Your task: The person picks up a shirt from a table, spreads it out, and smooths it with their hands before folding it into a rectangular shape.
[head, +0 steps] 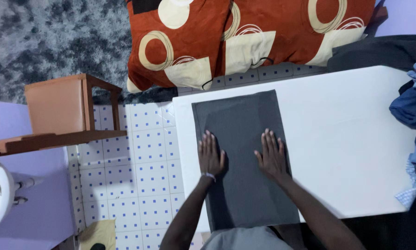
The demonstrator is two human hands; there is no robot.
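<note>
Here, two flat hands on a folded grey cloth [245,153].
The left hand [210,155] and right hand [272,155] lie open, palms down, gripping nothing, on the white table [346,139].

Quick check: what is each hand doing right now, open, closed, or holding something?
Left hand: open, palm flat on the dark grey cloth, holding nothing.
Right hand: open, palm flat on the same cloth, holding nothing.
</note>
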